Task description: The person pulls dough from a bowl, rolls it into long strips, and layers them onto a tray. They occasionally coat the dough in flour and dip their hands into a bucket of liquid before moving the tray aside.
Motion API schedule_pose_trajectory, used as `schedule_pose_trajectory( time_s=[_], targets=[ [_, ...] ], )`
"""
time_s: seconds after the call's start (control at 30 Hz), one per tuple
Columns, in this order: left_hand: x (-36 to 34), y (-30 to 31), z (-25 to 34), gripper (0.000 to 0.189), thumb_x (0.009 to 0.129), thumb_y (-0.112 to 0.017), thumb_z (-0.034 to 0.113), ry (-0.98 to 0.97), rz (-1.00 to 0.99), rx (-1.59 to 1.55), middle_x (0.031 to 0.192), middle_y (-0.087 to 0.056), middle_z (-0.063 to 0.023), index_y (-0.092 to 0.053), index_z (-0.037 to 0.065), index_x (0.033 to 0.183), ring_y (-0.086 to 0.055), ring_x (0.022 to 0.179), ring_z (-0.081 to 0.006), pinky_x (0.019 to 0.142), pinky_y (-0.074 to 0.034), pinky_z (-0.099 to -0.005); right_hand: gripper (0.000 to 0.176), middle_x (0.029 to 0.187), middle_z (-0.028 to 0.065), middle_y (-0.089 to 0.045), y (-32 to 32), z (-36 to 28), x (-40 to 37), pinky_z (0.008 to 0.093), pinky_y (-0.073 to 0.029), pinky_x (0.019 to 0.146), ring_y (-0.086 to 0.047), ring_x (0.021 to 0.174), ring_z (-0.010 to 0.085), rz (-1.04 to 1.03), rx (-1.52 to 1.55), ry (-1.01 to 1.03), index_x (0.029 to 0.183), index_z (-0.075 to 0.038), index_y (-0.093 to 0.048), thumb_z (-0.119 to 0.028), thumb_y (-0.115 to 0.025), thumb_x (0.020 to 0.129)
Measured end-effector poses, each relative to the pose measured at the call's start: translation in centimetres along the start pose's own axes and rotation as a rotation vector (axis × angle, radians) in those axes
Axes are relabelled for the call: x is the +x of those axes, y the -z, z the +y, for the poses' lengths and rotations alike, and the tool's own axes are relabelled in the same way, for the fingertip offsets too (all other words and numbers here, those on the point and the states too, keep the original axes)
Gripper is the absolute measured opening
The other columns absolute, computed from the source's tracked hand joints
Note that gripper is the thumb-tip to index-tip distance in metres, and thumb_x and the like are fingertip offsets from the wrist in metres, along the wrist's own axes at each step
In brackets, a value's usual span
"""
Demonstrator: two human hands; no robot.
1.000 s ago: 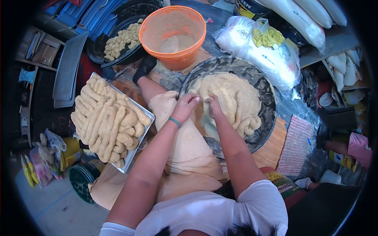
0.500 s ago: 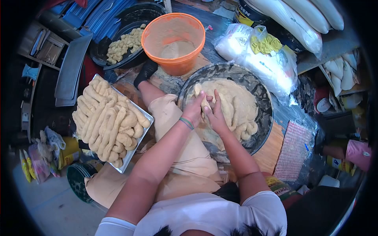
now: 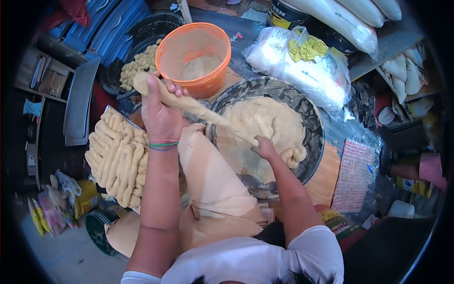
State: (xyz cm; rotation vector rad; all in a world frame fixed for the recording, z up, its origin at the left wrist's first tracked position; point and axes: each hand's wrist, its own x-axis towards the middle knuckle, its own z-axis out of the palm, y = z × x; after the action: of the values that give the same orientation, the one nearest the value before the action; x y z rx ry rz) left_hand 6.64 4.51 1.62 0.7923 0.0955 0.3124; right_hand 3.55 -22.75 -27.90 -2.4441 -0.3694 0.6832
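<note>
A long rope of dough (image 3: 201, 111) stretches between my two hands. My left hand (image 3: 161, 106), raised at the left with bands on its wrist, is closed round the thicker end. The thin end is pinched in my right hand (image 3: 266, 147), over the wide black basin (image 3: 313, 163). In that basin lies a large mass of dough (image 3: 265, 116), with a few rounded folds near its right edge. Left of my knee, a metal tray holds a pile of dough ropes (image 3: 118, 158), partly hidden by my left forearm.
An orange bucket (image 3: 222, 73) with floury insides stands beyond my hands. Behind it, a black tub (image 3: 142, 33) contains small dough pieces (image 3: 139, 68). Plastic bags (image 3: 302, 71) with a yellow cloth sit beyond the basin. A pink woven mat (image 3: 352, 175) lies at right.
My hands were together over the basin. My left hand has moved up and left while my right stayed near the basin, and the dough between them is now drawn out long.
</note>
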Motion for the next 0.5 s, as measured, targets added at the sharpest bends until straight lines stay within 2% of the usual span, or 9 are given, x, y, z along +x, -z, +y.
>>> schedule_pose_trajectory(
  time_s=[0.03,0.07,0.1,0.17,0.23,0.33,0.37,0.47,0.5],
  targets=[
    [-0.1,0.5,-0.5,0.024,0.096,-0.052,0.026,0.009,0.057,0.056,0.073,-0.051,-0.0036,-0.049,0.004,0.104,-0.054,0.070,-0.0137,0.066,-0.048,-0.0324,0.078,0.117,0.0194,-0.058,0.8,-0.5,-0.5,0.0421,-0.043,0.094,-0.053,0.112,0.0354,0.051,0.012,0.054,0.132,-0.007,-0.045,-0.026,-0.078,0.065],
    [-0.6,0.9,-1.7,0.022,0.095,-0.055,0.024,0.079,0.090,0.148,0.072,-0.051,-0.0034,-0.049,0.004,0.103,-0.053,0.067,-0.0136,0.063,-0.047,-0.0313,0.083,0.121,0.0195,-0.056,0.8,-1.8,-0.1,0.0413,-0.041,0.096,-0.052,0.113,0.0348,0.100,0.264,0.172,0.135,-0.007,-0.041,-0.025,-0.079,0.064],
    [-1.1,1.4,-3.6,0.020,0.093,-0.057,0.021,0.145,0.117,0.237,0.072,-0.051,-0.0031,-0.050,0.005,0.102,-0.053,0.064,-0.0136,0.059,-0.047,-0.0302,0.088,0.124,0.0195,-0.053,2.6,-6.1,0.5,0.0405,-0.040,0.097,-0.051,0.115,0.0342,0.156,0.513,0.294,0.138,-0.008,-0.037,-0.024,-0.080,0.063],
    [-2.4,2.5,-7.3,0.018,0.090,-0.061,0.017,0.220,0.152,0.372,0.070,-0.051,-0.0024,-0.051,0.005,0.100,-0.052,0.059,-0.0133,0.054,-0.046,-0.0282,0.092,0.128,0.0205,-0.049,6.7,-15.0,-0.3,0.0405,-0.044,0.092,-0.053,0.112,0.0350,0.282,0.655,0.521,0.143,-0.010,-0.028,-0.020,-0.078,0.066],
    [-3.5,3.6,-10.0,0.016,0.088,-0.064,0.014,0.236,0.176,0.463,0.067,-0.050,-0.0013,-0.053,0.007,0.096,-0.051,0.054,-0.0127,0.050,-0.045,-0.0264,0.070,0.118,0.0216,-0.054,7.7,-20.1,-1.3,0.0427,-0.048,0.083,-0.058,0.103,0.0365,0.246,0.694,0.294,0.133,-0.009,-0.042,-0.018,-0.073,0.070],
    [-2.3,3.1,-4.7,0.017,0.090,-0.062,0.023,0.214,0.206,0.337,0.063,-0.050,-0.0008,-0.054,0.008,0.091,-0.050,0.054,-0.0115,0.053,-0.046,-0.0271,0.048,0.100,0.0207,-0.061,2.7,-17.8,0.3,0.0440,-0.049,0.075,-0.062,0.090,0.0381,0.257,0.429,0.416,0.116,-0.008,-0.051,-0.016,-0.069,0.073],
    [-1.5,3.2,-2.5,0.021,0.091,-0.060,0.028,0.138,0.059,0.171,0.063,-0.051,-0.0010,-0.054,0.008,0.089,-0.050,0.053,-0.0109,0.054,-0.046,-0.0271,0.031,0.086,0.0191,-0.063,2.1,-17.1,0.0,0.0444,-0.049,0.073,-0.061,0.084,0.0406,0.244,0.346,0.396,0.101,-0.006,-0.055,-0.015,-0.067,0.074],
    [0.5,5.8,2.3,0.032,0.095,-0.053,0.039,0.000,-0.186,-0.124,0.066,-0.056,-0.0022,-0.056,0.008,0.087,-0.049,0.052,-0.0113,0.057,-0.046,-0.0274,0.027,0.083,0.0159,-0.064,0.4,-11.7,1.1,0.0406,-0.050,0.065,-0.064,0.074,0.0325,0.215,0.177,0.341,0.098,-0.005,-0.058,-0.018,-0.069,0.076],
    [0.5,5.2,2.8,0.030,0.094,-0.053,0.036,-0.015,-0.009,-0.041,0.066,-0.056,-0.0024,-0.056,0.007,0.088,-0.049,0.052,-0.0115,0.057,-0.046,-0.0273,0.029,0.080,0.0132,-0.064,1.1,-11.0,1.0,0.0378,-0.050,0.063,-0.063,0.071,0.0275,0.107,0.336,0.239,0.098,-0.005,-0.059,-0.021,-0.070,0.077]
  ],
)
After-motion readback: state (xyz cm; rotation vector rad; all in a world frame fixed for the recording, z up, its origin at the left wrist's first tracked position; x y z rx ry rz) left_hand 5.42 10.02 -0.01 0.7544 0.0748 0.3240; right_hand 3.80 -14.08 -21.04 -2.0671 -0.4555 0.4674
